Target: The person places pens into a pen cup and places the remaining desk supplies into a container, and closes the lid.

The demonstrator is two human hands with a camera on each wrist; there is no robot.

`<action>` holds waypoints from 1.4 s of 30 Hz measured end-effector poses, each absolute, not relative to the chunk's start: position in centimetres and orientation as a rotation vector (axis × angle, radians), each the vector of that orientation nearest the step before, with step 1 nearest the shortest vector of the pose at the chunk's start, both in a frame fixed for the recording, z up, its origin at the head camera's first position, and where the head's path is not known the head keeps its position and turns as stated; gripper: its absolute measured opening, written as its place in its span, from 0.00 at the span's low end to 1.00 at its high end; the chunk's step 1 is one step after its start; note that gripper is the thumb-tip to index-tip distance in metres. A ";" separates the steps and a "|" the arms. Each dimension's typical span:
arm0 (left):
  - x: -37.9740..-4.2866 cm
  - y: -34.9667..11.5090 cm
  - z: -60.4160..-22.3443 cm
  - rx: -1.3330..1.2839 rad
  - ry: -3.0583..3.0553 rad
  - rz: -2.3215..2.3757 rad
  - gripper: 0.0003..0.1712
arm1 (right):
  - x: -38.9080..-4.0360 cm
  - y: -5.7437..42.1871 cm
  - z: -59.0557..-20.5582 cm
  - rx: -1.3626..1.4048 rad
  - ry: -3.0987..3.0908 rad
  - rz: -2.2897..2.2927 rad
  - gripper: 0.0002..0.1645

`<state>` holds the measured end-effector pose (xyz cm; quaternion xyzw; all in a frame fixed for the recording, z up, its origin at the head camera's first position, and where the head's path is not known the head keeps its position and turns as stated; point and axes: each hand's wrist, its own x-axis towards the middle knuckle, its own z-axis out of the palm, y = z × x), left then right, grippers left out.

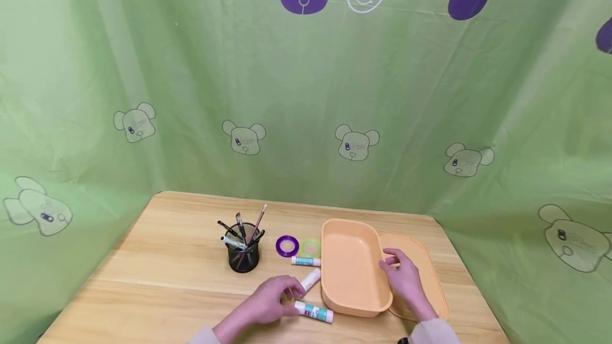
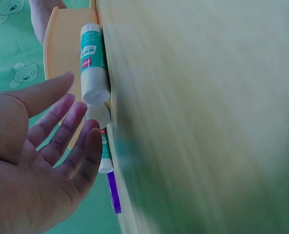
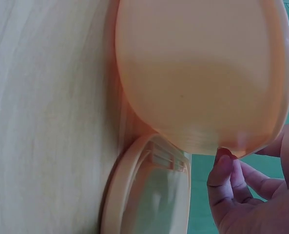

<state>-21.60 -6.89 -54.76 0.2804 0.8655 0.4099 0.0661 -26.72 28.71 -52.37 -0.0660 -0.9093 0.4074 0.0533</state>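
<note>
My left hand [image 1: 273, 300] is beside two white glue sticks, its fingers loosely bent and apart with nothing between them. The nearer glue stick [image 1: 314, 312], with a teal label, lies just past the fingertips; in the left wrist view this glue stick [image 2: 94, 63] is beyond the thumb. A second glue stick [image 1: 311, 279] lies slanted behind the fingers, and a third glue stick [image 1: 306, 261] lies farther back. With thumb and fingers, my right hand [image 1: 405, 279] pinches the right rim of an orange plastic box [image 1: 354, 264]. The right wrist view shows fingertips [image 3: 223, 163] against the box wall.
An orange lid [image 1: 421, 264] lies right of the box, partly under it. Behind the glue sticks lie a purple tape roll [image 1: 288, 253] and a yellow-green tape roll [image 1: 311, 241]. A black mesh pen holder [image 1: 243, 260] with several pens stands left. Green curtains [image 1: 296, 174] surround the table.
</note>
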 end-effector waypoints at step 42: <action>-21.9 -6.6 -55.5 0.875 2.545 1.301 0.12 | -26.6 28.7 -52.4 -0.173 -2.747 1.232 0.25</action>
